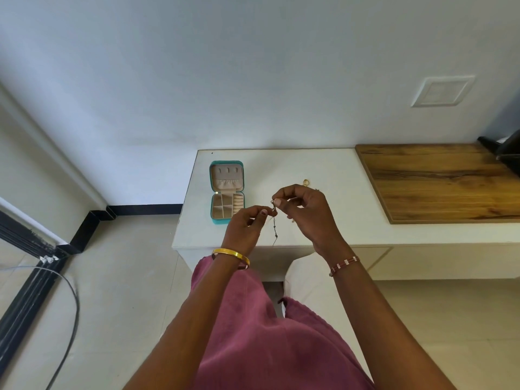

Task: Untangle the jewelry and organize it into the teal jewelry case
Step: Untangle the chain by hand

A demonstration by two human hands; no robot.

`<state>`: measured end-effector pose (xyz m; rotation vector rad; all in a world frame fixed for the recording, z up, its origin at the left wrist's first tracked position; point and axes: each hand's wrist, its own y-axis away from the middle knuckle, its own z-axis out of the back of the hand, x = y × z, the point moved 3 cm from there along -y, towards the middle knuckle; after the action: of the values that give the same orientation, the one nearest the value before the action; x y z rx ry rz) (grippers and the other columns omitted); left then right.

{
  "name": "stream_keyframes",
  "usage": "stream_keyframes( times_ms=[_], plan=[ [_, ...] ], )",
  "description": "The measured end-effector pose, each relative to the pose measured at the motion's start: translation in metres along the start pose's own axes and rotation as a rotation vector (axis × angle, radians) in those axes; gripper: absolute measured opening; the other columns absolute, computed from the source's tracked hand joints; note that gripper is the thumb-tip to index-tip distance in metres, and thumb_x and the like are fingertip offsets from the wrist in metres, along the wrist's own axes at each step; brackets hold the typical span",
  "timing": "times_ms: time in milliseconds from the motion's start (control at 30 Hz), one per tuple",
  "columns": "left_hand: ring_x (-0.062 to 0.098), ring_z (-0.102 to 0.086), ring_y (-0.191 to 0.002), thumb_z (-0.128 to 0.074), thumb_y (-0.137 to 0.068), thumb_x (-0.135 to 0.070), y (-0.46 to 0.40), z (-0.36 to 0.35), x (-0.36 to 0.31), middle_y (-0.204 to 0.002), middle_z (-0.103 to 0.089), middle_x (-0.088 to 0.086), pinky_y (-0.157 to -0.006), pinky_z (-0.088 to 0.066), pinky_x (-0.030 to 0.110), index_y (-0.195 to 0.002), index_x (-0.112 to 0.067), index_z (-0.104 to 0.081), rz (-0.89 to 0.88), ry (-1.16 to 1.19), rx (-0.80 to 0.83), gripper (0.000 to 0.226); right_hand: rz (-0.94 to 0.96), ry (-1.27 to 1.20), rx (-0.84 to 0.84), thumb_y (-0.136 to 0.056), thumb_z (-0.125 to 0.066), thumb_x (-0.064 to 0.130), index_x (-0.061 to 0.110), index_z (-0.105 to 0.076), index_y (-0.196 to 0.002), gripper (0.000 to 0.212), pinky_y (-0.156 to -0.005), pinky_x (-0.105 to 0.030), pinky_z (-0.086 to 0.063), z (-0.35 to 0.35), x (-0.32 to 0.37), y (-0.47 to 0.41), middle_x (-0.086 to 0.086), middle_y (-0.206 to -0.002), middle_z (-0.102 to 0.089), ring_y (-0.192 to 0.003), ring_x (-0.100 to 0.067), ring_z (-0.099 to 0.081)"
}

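Observation:
The teal jewelry case [213, 192] lies open on the left part of the white table [323, 167], showing beige compartments and a pocketed lid. Above the table's front edge my left hand [246, 226] and my right hand [305, 209] both pinch the top of a thin dark beaded chain [275, 229], which hangs down between them. A gold ring [306, 181] lies on the table just behind my right hand. Another small piece of jewelry peeks out beside my right hand's knuckles, mostly hidden.
A wooden board [439, 181] covers the table's right part, with a dark object [506, 147] at its far right. The wall stands right behind the table. A cable [71, 291] curves over the tiled floor at the left.

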<state>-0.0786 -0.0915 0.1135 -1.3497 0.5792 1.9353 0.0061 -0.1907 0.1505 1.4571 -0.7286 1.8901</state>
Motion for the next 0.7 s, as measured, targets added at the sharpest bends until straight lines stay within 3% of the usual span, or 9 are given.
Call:
stream_keyframes(
  times_ms=[133,367,533,700],
  plan=[
    [0.007,-0.054,-0.081,-0.052,-0.09,-0.016,-0.0032,0.0016,-0.0031,-0.095,-0.06,-0.001,-0.067,-0.039,0.001,-0.104,-0.011,-0.065,-0.031,0.023,-0.051,0.019,-0.003,0.014,0.013,-0.082,-0.065,0.01,0.026,-0.064,-0.074,0.018,-0.067,-0.022,-0.042,-0.0001,-0.0001,0.0005,-0.008,-0.089,-0.066,-0.067,-0.002,-0.051],
    [-0.017,-0.055,-0.067,-0.057,-0.087,-0.012,-0.0035,0.0023,-0.0069,-0.082,-0.061,-0.006,-0.064,-0.041,-0.002,-0.091,-0.012,-0.064,-0.09,0.067,0.019,0.008,-0.006,-0.01,0.024,-0.083,-0.065,0.009,0.025,-0.064,-0.073,0.019,-0.064,-0.022,-0.04,0.0019,0.0006,0.0002,-0.006,-0.085,-0.065,-0.068,-0.008,-0.049],
    [-0.014,-0.057,-0.066,-0.055,-0.088,-0.01,-0.0032,0.0018,-0.0058,-0.077,-0.061,-0.009,-0.064,-0.044,0.002,-0.088,-0.015,-0.062,-0.082,0.072,0.11,0.009,-0.019,-0.034,0.055,-0.085,-0.062,0.008,0.019,-0.066,-0.08,0.012,-0.06,-0.013,-0.042,0.0021,0.0,-0.0001,0.006,-0.074,-0.062,-0.068,-0.008,-0.052],
    [0.004,-0.058,-0.074,-0.052,-0.09,-0.011,-0.0028,-0.0003,-0.0038,-0.08,-0.062,-0.003,-0.066,-0.042,0.004,-0.091,-0.01,-0.061,-0.076,-0.027,0.098,0.009,-0.025,-0.058,0.108,-0.086,-0.059,0.005,0.015,-0.064,-0.083,0.012,-0.058,-0.013,-0.046,0.0027,-0.0029,-0.0007,0.0,-0.075,-0.064,-0.068,-0.007,-0.059]
  ],
)
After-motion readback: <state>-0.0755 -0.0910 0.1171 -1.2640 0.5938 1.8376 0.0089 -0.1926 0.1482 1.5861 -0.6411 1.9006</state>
